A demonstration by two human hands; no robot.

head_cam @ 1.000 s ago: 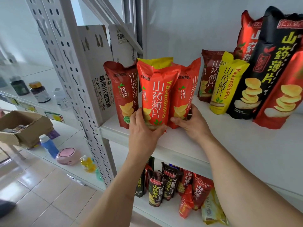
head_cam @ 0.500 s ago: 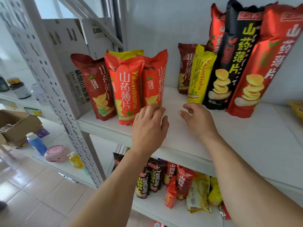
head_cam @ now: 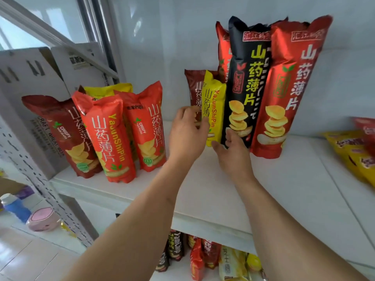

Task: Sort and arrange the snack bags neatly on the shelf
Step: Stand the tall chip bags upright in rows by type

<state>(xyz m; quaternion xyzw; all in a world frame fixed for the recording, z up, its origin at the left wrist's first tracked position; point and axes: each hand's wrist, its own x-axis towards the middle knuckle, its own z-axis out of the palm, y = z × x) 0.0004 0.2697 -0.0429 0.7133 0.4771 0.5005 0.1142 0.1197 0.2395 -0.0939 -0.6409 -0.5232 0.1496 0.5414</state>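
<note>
On the white shelf board: both hands reach toward upright bags.
Right hand: fingers loosely spread, holding nothing, beside the tall black crisp bag.
Left hand: fingers curled round the small yellow foil crisp bag.
Yellow bag: upright against the black one.
Far left: orange-red crisp bags standing grouped.

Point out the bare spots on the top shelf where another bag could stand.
Bare shelf board lies between the tall red bag and the yellow packets lying at the right, and along the front edge. A narrower gap separates the orange bags from the small yellow bag, where both hands crowd.
</note>
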